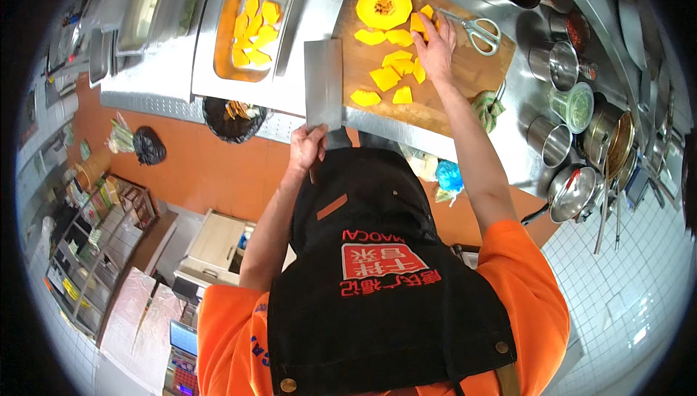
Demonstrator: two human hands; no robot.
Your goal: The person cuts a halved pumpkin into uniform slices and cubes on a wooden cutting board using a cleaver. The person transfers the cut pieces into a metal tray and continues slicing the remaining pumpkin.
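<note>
My left hand grips the handle of a cleaver, whose broad blade lies beside the left edge of a wooden cutting board. On the board, my right hand has its thumb and fingers around some orange pumpkin pieces, partly hidden by the fingers. A cut pumpkin half with a stringy seed core sits to their left, cut face up. Several more pumpkin chunks lie nearer me. Kitchen scissors rest right of my right hand.
A steel tray of pumpkin pieces stands left of the board. A lined bin is below the counter edge. At right are a green striped cloth, steel containers, a lidded tub and a pan.
</note>
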